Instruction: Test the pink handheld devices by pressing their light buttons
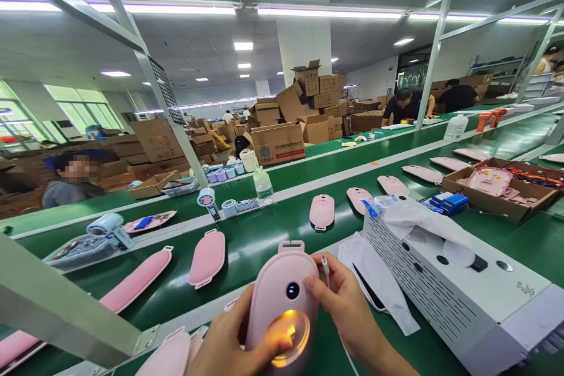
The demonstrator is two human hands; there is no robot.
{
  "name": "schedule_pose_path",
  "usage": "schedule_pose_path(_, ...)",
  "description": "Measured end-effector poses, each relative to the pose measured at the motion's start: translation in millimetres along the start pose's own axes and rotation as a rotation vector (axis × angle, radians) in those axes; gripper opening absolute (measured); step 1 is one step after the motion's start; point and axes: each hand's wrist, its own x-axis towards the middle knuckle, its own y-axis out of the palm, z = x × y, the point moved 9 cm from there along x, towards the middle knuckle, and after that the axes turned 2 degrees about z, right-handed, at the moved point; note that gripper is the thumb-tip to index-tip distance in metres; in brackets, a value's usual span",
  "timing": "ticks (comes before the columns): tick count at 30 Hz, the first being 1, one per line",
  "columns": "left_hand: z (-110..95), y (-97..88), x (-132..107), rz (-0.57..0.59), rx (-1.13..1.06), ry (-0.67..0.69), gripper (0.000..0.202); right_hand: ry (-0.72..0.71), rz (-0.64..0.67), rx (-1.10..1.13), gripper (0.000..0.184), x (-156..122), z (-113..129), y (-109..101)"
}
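The left hand (229, 338) is clamped around the left side and lower front of a pink device (277, 273), its thumb lying across a glowing ring (304, 345), while the right hand (348, 299) pinches a white cable (325, 266) by its end and sets its thumb on the device's right edge, near a small round display (292, 290) (lit, but too small to read). The device thus sits between the two hands, raised above the near edge of the green counter (259, 247). Pink shells (165, 355) crowd just beside the left hand; a white cloth (383, 282) and a slotted metal box (440, 288) limit room on the right. Ahead, open green surface stretches between a pink panel (208, 258) on the left and a pink cover (322, 211), up to the pale rail (308, 188) along the far edge
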Motion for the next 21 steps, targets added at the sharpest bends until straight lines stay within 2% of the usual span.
schedule_pose_path(2,1,5.9,22,0.263,-0.046,0.142,0.078,-0.061,-0.044,-0.032,0.029,2,6,-12)
schedule_pose_path(3,13,-1.1,36,0.303,0.024,0.147,0.073,-0.083,-0.059,-0.057,0.030,3,9,-17)
schedule_pose_path(5,48,-36.7,68,0.141,0.257,0.062,0.062,-0.118,-0.085,-0.116,0.030,7,18,-28)
schedule_pose_path(7,85,-70.7,90,-0.037,0.570,-0.084,0.069,-0.147,-0.108,-0.174,0.029,10,27,-37)
schedule_pose_path(9,115,-87.1,101,-0.093,0.799,-0.217,0.079,-0.164,-0.127,-0.203,0.028,13,34,-44)
schedule_pose_path(11,130,-93.6,103,-0.111,0.955,-0.290,0.059,-0.170,-0.143,-0.221,0.029,15,40,-49)
schedule_pose_path(13,126,-99.3,99,-0.144,1.057,-0.307,0.038,-0.177,-0.169,-0.245,0.030,17,45,-54)
schedule_pose_path(16,95,-119.2,89,-0.252,1.107,-0.305,0.028,-0.198,-0.203,-0.274,0.029,22,52,-61)
schedule_pose_path(19,50,-149.5,73,-0.410,0.993,-0.274,0.035,-0.230,-0.236,-0.281,0.030,34,59,-67)
schedule_pose_path(21,23,-164.6,58,-0.496,0.809,-0.212,0.040,-0.253,-0.263,-0.288,0.029,49,63,-72)
